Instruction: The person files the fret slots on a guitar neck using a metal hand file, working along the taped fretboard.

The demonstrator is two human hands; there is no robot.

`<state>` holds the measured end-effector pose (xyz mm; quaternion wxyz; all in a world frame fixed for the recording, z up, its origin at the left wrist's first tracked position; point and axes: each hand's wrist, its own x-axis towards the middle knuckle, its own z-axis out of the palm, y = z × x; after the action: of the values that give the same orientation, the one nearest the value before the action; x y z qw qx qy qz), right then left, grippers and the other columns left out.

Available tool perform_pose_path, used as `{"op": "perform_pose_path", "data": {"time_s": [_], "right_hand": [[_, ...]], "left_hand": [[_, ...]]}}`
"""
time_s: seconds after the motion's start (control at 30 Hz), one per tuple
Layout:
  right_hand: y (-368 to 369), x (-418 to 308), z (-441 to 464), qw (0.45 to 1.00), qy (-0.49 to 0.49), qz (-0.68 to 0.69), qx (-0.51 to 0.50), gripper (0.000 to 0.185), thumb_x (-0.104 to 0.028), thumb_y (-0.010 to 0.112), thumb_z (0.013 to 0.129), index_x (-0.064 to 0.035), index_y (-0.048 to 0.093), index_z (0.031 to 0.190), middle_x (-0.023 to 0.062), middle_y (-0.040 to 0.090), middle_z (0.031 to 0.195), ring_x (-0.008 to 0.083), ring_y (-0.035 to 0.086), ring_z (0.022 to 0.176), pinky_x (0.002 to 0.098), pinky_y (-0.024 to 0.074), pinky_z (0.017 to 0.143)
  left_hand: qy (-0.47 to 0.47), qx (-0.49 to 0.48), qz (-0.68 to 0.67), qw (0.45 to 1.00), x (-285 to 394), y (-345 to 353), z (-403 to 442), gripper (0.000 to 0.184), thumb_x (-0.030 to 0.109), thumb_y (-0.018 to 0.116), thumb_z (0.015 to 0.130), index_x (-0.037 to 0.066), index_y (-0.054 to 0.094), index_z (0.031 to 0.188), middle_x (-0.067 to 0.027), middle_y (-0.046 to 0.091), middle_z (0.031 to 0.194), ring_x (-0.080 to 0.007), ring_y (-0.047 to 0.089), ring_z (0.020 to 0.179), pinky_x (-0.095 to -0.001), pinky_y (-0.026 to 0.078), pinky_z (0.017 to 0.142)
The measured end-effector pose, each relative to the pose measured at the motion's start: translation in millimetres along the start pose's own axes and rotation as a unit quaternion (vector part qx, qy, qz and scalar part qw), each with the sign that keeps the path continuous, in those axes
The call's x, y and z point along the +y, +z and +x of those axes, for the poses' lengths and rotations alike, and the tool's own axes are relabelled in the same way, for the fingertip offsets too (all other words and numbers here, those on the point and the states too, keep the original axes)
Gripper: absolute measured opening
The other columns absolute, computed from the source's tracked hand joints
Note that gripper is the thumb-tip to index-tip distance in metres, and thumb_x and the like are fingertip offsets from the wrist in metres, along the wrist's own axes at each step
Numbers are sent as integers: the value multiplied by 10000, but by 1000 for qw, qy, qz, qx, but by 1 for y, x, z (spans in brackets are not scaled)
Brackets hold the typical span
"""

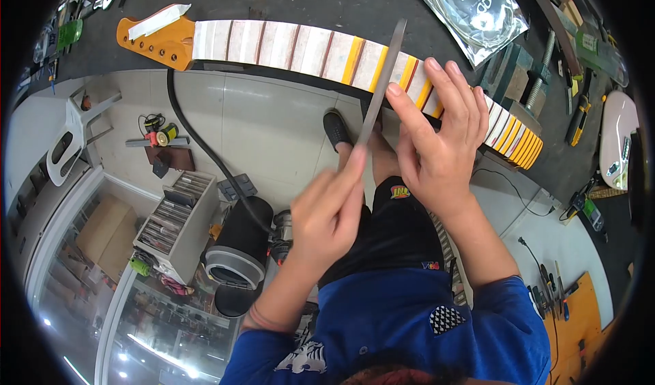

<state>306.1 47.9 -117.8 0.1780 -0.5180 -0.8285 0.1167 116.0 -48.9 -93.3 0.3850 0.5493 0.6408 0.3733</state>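
Observation:
A guitar neck (276,47) lies across the edge of the dark bench, its fretboard covered with white and yellow tape strips between the frets. Its orange headstock (179,42) points left. My left hand (327,211) is closed round the lower end of a long flat metal file (383,78), which slants up across the fretboard. To the right of the file is my right hand (443,125), open, its fingers spread over the taped neck. The index fingertip is at the file's edge; whether it presses on it I cannot tell.
A clear plastic packet (471,16) with coiled strings lies behind the neck. A green vise (518,78) stands at the right, a yellow-black cutter knife (580,120) beyond it. Below are a black bin (235,262), a hose (198,132) and a box of sleeves (174,224).

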Motion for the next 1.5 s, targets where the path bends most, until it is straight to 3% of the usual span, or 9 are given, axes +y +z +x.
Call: {"op": "perform_pose_path", "data": {"time_s": [0.13,0.37,0.63,0.8,0.93,1.03,1.13,1.3,1.5], "right_hand": [[2,1,-1,1000,-2,3,3,747,-47,769,836,-329,730,1527,120,538,1691,362,475,1590,588,242,1321],[1,-1,0,1000,4,2,3,746,-60,768,838,-325,724,1534,122,539,1690,366,476,1587,591,242,1318],[0,1,-1,1000,0,8,-2,746,-68,778,829,-319,726,1529,126,536,1692,367,477,1584,599,242,1313],[1,-1,-1,1000,5,-3,-3,737,-94,792,830,-319,726,1528,129,533,1694,365,479,1583,598,243,1313],[-1,0,0,1000,-2,-13,-12,714,-128,806,845,-320,726,1528,126,533,1697,364,478,1583,597,244,1312],[-3,0,0,1000,4,4,-18,716,-142,819,847,-320,722,1534,123,529,1702,362,475,1587,598,241,1314],[-7,-4,2,999,14,6,-30,715,-10,776,867,-288,731,1524,155,529,1702,383,469,1604,584,243,1331],[-4,-1,1,1000,6,-4,-21,747,-134,833,833,-323,711,1545,125,527,1704,364,471,1594,599,244,1315],[-3,0,-1,1000,6,-6,-24,714,-142,822,853,-327,722,1535,125,528,1703,362,474,1592,592,236,1320]], "left_hand": [[-31,-21,24,999,-2,-17,-47,539,-113,759,974,14,739,1498,-104,617,759,-216,558,611,-336,499,610],[4,28,-17,999,15,18,63,536,-117,752,970,14,745,1490,-101,632,791,-207,569,628,-326,495,620],[38,31,91,995,1,-2,-31,563,-126,762,954,19,741,1497,-73,543,752,-190,508,604,-329,444,567],[4,31,50,998,21,21,72,572,-82,779,959,79,750,1506,-73,546,773,-210,524,582,-377,471,555],[13,18,95,995,5,4,5,533,-73,781,962,74,773,1474,-57,468,722,-205,505,564,-364,453,541],[0,8,96,995,0,-7,-44,536,-97,764,965,43,758,1482,-72,529,736,-195,514,582,-349,455,555],[6,12,66,998,11,-3,-20,535,-125,747,966,6,745,1485,-86,574,748,-181,523,605,-330,450,568],[21,42,-1,999,14,20,63,528,-87,773,971,44,759,1482,-90,579,762,-195,526,584,-353,467,561],[-11,0,36,999,1,-9,-31,541,-131,734,965,1,742,1490,-64,532,726,-157,505,606,-312,431,577]]}}
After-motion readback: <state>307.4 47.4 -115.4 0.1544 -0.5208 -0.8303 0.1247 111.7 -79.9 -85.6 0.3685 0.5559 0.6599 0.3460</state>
